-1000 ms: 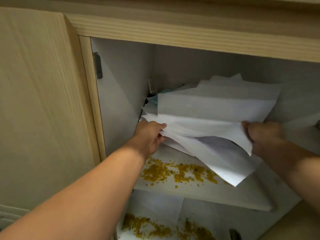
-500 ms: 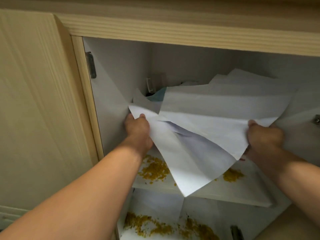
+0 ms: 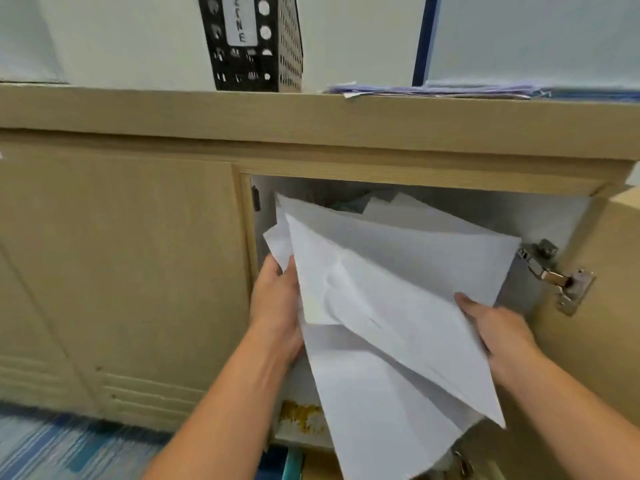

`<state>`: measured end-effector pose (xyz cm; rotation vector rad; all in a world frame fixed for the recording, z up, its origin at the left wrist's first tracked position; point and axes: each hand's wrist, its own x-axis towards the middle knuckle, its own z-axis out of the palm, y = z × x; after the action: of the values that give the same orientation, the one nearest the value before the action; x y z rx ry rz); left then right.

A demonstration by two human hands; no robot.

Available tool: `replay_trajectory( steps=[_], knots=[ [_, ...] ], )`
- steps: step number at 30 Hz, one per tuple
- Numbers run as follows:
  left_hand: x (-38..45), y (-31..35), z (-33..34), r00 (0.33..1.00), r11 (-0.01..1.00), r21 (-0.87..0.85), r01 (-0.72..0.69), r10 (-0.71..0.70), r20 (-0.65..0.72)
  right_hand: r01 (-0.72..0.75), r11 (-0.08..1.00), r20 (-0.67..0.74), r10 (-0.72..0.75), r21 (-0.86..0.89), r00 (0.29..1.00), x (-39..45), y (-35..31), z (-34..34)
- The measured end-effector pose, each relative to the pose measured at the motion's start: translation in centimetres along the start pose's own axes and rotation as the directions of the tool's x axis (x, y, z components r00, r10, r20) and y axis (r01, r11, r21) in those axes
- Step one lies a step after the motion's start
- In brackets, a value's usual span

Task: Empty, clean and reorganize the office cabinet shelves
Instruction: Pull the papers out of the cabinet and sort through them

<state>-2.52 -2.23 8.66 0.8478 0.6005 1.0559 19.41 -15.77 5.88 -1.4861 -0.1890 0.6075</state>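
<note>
an office: wooden cabinet (image 3: pixel 121 258), black file holder (image 3: pixel 254 43), stacked papers (image 3: pixel 433 90) on top.

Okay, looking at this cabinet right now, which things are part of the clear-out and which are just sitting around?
Part of the job:
loose white papers, gripped by the left hand and right hand
open cabinet
yellow crumbs on the shelf edge

Just lying about:
black perforated file holder on the cabinet top
flat stack of papers beside it
</note>
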Motion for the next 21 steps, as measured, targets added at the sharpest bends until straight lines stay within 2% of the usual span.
replay_trajectory(
  steps=[2,6,12,15,17,21],
  knots=[
    [-4.8,1.0,-1.3,0.998,0.998,-0.044,0.047,-0.046,0.033,-0.04,0.998,0.071,0.036,0.056,0.997,-4.3,0.7,-1.8],
    [-14.0,3.0,-4.2,0.993,0.991,-0.061,0.115,-0.113,0.026,0.002,0.996,0.133,-0.014,0.088,0.991,-13.0,2.6,-4.6],
    [-24.3,4.4,-10.5,0.987,0.987,-0.048,0.15,-0.153,-0.058,-0.031,0.999,0.075,0.032,-0.015,0.997,-24.2,6.9,-7.9],
    [-27.9,3.5,-14.6,0.976,0.985,0.077,0.157,-0.142,-0.167,-0.025,0.998,0.033,0.027,-0.065,0.999,-28.0,9.1,-8.8],
    [-30.4,2.8,-16.8,0.962,0.978,0.139,0.158,-0.121,-0.244,0.026,0.993,0.008,-0.025,-0.116,1.0,-30.4,10.5,-9.3],
    [-34.2,2.0,-20.2,0.936,0.953,0.192,0.234,-0.167,-0.311,0.139,0.955,-0.054,-0.158,-0.263,0.986,-35.6,13.1,-10.6]
  ],
)
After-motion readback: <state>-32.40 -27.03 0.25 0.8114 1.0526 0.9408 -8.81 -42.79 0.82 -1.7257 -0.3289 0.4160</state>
